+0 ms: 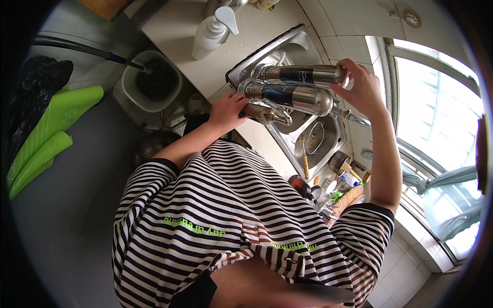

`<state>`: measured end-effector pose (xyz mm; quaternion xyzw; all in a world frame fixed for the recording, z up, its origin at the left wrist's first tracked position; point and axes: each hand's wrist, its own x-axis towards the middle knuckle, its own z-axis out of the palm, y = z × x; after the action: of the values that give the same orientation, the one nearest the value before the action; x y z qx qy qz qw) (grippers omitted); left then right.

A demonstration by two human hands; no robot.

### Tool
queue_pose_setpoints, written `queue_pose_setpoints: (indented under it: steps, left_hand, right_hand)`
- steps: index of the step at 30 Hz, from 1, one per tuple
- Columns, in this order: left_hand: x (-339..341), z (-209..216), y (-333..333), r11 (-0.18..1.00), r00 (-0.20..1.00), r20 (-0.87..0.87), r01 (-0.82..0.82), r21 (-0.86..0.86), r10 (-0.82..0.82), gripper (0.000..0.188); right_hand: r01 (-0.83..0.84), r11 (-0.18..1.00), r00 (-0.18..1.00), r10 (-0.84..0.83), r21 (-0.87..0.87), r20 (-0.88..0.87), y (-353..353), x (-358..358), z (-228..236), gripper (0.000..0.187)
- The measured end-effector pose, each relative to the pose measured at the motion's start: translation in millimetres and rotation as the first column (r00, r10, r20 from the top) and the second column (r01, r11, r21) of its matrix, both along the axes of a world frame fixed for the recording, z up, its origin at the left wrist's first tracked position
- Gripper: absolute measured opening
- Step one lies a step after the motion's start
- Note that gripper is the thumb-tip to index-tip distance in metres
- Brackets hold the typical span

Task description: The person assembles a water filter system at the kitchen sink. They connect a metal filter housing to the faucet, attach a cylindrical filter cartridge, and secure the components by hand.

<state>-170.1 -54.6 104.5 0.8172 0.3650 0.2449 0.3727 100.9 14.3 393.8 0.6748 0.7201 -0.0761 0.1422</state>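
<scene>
A shiny steel water filter with several joined canisters (292,97), banded with dark labels, lies nearly level over the double sink (303,45). My left hand (227,111) is closed round the near left end of the filter, by a smaller metal cylinder and a bent pipe. At the far right end, my right hand (363,88) grips the tip of the upper canister between thumb and fingers. Part of the sink is hidden behind the filter. In the right basin a wire strainer (306,167) rests with its wooden handle over the near rim.
A white pump bottle (206,37) stands on the counter left of the sink. Below it is a pale bin (123,82) with a dark hose. Utensils and a wicker basket (349,200) crowd the counter at right. A window (436,97) lies beyond my right arm.
</scene>
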Motion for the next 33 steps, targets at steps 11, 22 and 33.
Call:
queue_pose_setpoints:
  steps: [11,22,33]
  left_hand:
    - [0,0,-1,1.0,1.0,0.013,-0.011,0.025,0.011,0.048]
    - [-2,0,-1,1.0,1.0,0.003,-0.005,0.021,0.005,0.049]
    - [-1,2,-1,1.0,1.0,-0.003,0.0,0.011,0.0,0.05]
  right_hand:
    - [-0.01,1.0,0.996,0.009,-0.011,-0.088,-2,-3,4,0.046]
    - [0.264,0.942,0.947,-0.212,-0.207,0.24,12,-15,2,0.046]
    - [0.065,0.992,0.998,-0.063,-0.109,0.016,0,3,-4,0.049]
